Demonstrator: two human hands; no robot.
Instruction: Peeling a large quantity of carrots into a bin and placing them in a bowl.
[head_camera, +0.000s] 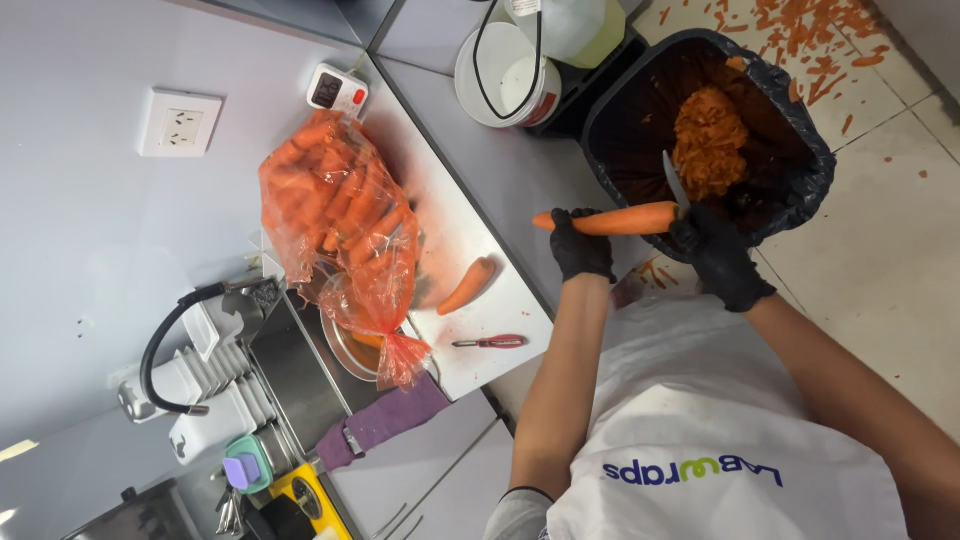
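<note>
a: see that? the left hand (581, 246), in a black glove, is clenched round one end of the carrot (607, 220); it holds it level, out past the edge of the surface (470, 215) and just over the rim of the black-lined bin (800, 200).

b: and the right hand (720, 262) is closed on a knife (675, 182); the blade stands up against the far end of the carrot, right above the heap of orange peelings (708, 140) in the bin.

a: to my eye the way to do it well is short, shallow strokes away from the holding fingers; turn the carrot a little after each one.

b: and keep it over the bin; plenty of scraps (810, 30) lie on the floor tiles already.

a: on the surface there's a bag of carrots (335, 220), one loose carrot (468, 285) beside it, and a red peeler (490, 342) lying near the edge.
</note>
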